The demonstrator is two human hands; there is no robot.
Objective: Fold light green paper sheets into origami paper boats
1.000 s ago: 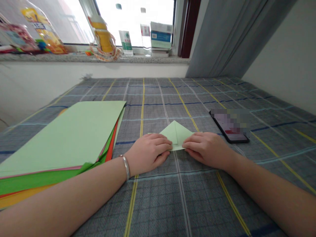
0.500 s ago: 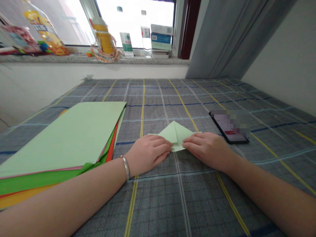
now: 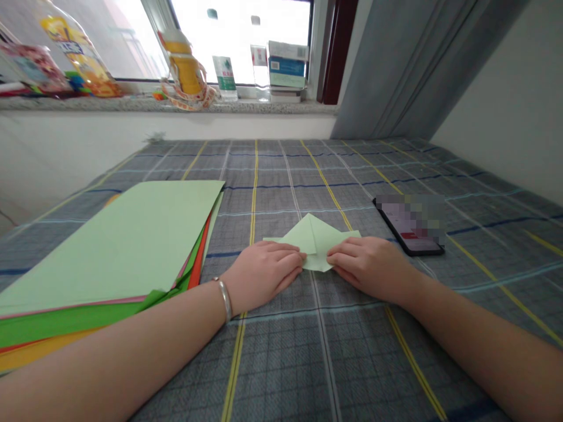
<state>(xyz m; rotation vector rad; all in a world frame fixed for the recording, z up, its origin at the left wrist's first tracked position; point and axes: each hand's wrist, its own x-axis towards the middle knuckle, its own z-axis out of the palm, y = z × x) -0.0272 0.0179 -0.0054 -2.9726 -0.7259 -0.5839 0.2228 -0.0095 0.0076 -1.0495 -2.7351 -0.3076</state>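
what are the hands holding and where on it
The folded pale green paper, pressed against the checked cloth by the left hand and right hand at its two side flaps.

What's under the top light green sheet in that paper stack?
Pink, bright green, orange and yellow paper edges show beneath the light green sheet; the rest beneath it is covered.

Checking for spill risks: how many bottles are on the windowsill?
4: a yellow-labelled bottle far left, a yellow-orange one next, then a green-labelled one and a clear one rightward; more may be hidden.
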